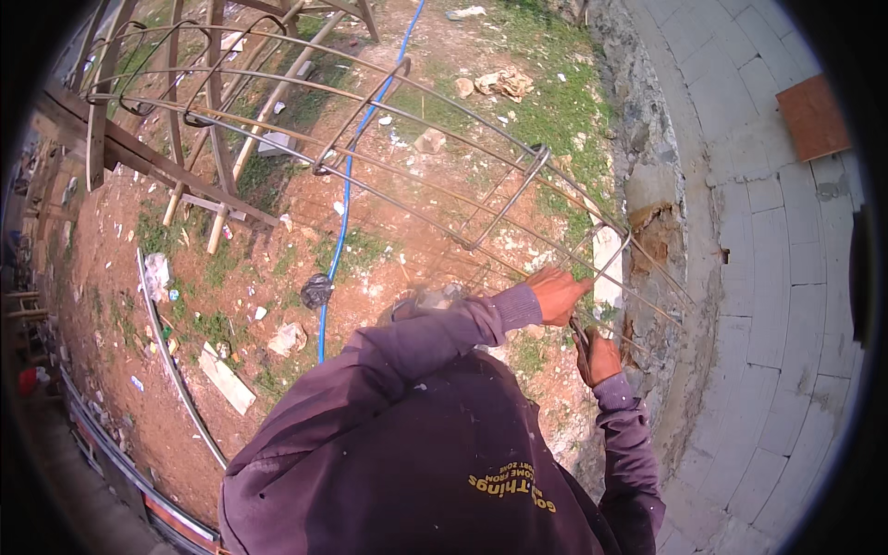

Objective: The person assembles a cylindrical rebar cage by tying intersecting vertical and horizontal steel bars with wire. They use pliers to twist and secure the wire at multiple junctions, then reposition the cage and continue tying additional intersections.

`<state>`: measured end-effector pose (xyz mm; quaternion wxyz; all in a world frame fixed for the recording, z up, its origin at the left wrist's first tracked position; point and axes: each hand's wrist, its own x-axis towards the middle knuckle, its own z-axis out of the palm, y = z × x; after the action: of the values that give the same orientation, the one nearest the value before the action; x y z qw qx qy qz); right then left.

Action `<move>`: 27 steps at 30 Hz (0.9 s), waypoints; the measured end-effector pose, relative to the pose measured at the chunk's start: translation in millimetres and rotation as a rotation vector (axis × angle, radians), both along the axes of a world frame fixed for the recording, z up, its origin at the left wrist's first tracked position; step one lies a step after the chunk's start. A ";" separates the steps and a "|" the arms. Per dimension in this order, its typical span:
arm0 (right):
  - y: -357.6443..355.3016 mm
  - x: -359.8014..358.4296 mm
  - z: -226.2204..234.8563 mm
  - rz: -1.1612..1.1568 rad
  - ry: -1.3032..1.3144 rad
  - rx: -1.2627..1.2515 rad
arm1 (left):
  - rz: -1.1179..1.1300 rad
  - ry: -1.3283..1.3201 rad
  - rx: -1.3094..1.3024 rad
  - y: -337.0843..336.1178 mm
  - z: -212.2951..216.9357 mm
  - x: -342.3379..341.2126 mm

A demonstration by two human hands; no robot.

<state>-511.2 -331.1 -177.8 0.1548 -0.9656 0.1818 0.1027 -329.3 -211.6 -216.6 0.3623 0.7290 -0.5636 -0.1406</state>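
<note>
A long cage of rusty steel rebar [435, 190] stretches from the upper left toward the wall, with bent square stirrups [499, 205] spaced along its bars. My left hand [555, 294] is closed at the lowest bar, beside the last stirrup [608, 257] near the cage's right end. Just below it, my right hand [602, 359] grips a dark hand tool that looks like pincers [580, 335]. The tool's tip points up toward my left fingers. Its jaws are too small and hidden to make out.
Wooden trestles [217, 120] prop the cage's far left end. A blue hose [344, 203] runs beneath it across littered dirt. A grey block wall [763, 277] rises at right, with a brown board [814, 117]. A curved metal strip [171, 356] and a plank [227, 377] lie at left.
</note>
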 end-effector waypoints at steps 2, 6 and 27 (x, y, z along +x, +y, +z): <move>7.3 3.1 -14.1 -0.333 0.086 0.392 | 0.097 0.108 0.045 -12.7 -8.4 -2.0; 11.5 5.9 -44.5 -0.456 0.085 0.954 | 0.176 0.210 0.128 -46.6 -42.5 -1.9; 24.7 -40.9 -129.3 -0.649 -0.157 1.039 | 0.182 0.408 0.158 -80.8 -102.9 10.8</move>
<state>-552.1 -306.4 -307.1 0.6413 -0.6641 0.3805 0.0540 -318.5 -292.4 -319.5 0.4217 0.7593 -0.3981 -0.2953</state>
